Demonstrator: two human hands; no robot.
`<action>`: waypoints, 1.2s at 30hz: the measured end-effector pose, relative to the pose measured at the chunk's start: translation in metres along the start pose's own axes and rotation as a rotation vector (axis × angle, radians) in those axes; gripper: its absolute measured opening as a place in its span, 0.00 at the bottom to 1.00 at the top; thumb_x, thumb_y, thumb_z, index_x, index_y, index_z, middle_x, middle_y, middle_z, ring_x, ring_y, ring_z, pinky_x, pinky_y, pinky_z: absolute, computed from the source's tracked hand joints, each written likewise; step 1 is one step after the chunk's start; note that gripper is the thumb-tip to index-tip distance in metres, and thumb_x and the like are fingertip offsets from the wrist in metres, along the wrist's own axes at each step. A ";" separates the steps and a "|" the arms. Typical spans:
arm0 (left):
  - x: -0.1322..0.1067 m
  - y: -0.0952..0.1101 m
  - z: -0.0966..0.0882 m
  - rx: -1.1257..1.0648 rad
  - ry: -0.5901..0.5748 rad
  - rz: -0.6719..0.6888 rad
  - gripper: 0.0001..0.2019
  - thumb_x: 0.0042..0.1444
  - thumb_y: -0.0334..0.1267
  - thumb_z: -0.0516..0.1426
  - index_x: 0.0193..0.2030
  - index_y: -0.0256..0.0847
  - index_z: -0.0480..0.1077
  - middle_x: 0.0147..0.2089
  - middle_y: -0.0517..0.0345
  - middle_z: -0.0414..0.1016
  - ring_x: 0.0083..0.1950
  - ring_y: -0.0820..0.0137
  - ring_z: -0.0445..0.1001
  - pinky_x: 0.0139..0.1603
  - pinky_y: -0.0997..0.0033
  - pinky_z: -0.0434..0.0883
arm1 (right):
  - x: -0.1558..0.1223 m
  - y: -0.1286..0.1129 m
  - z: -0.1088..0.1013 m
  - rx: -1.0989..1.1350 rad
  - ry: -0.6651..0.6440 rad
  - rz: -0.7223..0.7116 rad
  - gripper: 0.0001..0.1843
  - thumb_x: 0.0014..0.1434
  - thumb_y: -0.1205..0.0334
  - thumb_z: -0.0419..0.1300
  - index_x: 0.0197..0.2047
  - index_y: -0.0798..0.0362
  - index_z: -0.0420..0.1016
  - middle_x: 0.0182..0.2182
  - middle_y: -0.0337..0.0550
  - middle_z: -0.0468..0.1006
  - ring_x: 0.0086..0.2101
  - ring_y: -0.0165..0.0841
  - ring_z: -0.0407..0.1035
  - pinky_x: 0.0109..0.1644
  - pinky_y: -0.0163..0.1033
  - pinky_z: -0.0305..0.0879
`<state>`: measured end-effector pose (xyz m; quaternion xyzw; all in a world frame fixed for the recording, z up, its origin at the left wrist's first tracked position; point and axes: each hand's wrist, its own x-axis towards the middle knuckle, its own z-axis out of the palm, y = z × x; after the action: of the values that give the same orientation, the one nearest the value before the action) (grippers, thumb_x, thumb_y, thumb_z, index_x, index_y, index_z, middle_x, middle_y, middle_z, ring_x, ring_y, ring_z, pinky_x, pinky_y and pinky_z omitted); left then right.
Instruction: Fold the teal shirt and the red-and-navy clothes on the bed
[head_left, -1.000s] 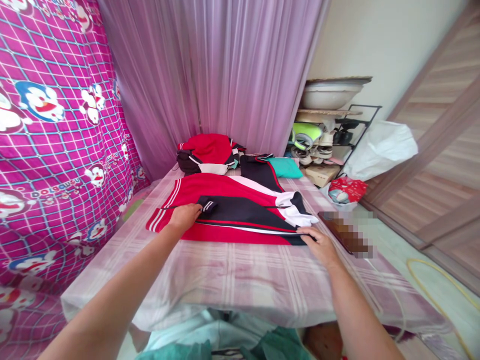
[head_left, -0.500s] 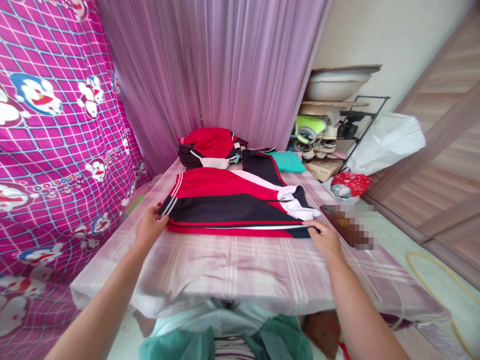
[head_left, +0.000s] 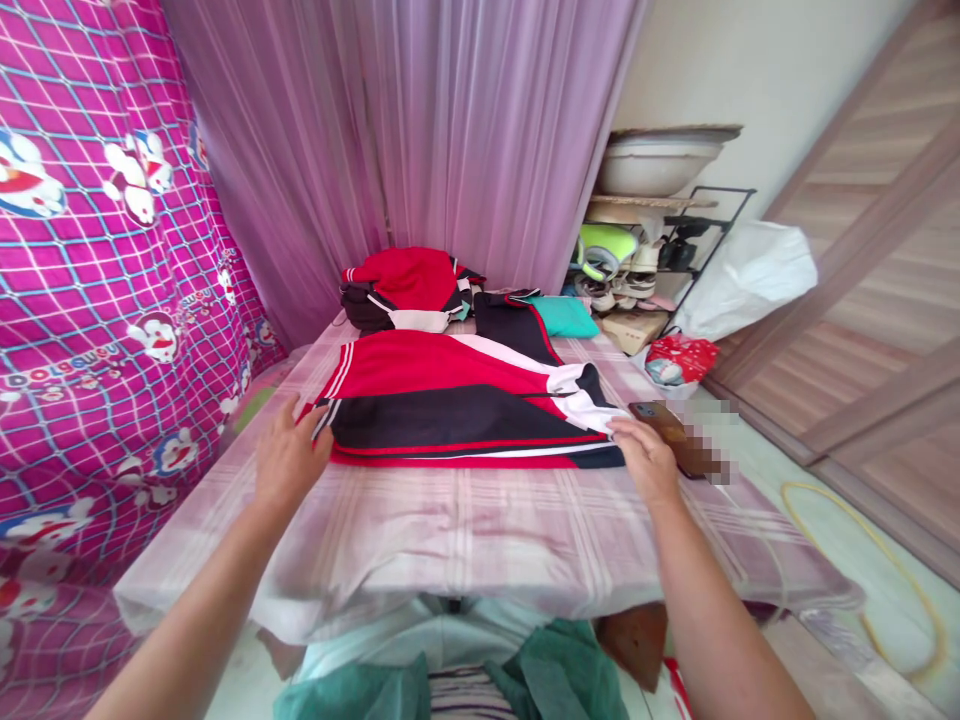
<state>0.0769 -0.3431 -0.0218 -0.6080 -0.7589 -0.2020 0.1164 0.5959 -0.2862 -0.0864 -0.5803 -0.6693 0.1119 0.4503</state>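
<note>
A red, black and white track jacket point(head_left: 442, 415) lies folded lengthwise on the table, its striped hem to the left and white-and-black end to the right. At the hem's near corner, my left hand point(head_left: 289, 450) rests with fingers spread. My right hand point(head_left: 646, 462) touches the jacket's near right corner, fingers stretched out over the white part. Neither hand grips the cloth; the right fingertips partly cover that corner.
A red, black and white garment pile point(head_left: 412, 285), dark folded clothing point(head_left: 514, 325) and a teal cloth point(head_left: 568, 317) sit behind the jacket. A brown-backed phone point(head_left: 675, 437) lies right on the plaid tablecloth point(head_left: 450, 520). Beyond stand a shoe rack point(head_left: 694, 262) and a white bag point(head_left: 750, 280).
My left hand has let go of the hem and its fingers have spread. The right hand's fingers have straightened from a pinch on the near edge. The view has shifted slightly.
</note>
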 end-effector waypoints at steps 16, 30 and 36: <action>0.013 0.058 0.072 0.084 -0.289 0.340 0.27 0.64 0.51 0.49 0.68 0.48 0.64 0.71 0.49 0.61 0.73 0.53 0.54 0.72 0.41 0.45 | 0.037 -0.183 0.190 -0.396 -0.748 -0.197 0.34 0.68 0.41 0.41 0.72 0.47 0.56 0.73 0.48 0.49 0.70 0.45 0.43 0.70 0.61 0.37; 0.021 0.058 0.073 0.039 -0.323 0.329 0.25 0.63 0.53 0.50 0.66 0.56 0.66 0.71 0.50 0.62 0.73 0.47 0.54 0.68 0.24 0.33 | 0.007 -0.063 0.061 -0.662 -0.448 0.034 0.30 0.70 0.48 0.42 0.69 0.50 0.62 0.69 0.50 0.59 0.68 0.44 0.51 0.69 0.57 0.43; 0.020 0.059 0.075 0.071 -0.301 0.316 0.27 0.64 0.53 0.49 0.68 0.52 0.63 0.73 0.46 0.57 0.74 0.48 0.52 0.68 0.26 0.36 | -0.002 -0.031 0.036 -0.581 -0.108 -0.022 0.24 0.67 0.57 0.45 0.56 0.51 0.77 0.58 0.52 0.74 0.58 0.43 0.66 0.66 0.52 0.50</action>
<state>0.1347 -0.2820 -0.0703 -0.7382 -0.6696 -0.0612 0.0534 0.5484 -0.2838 -0.0868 -0.6709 -0.7026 -0.0585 0.2301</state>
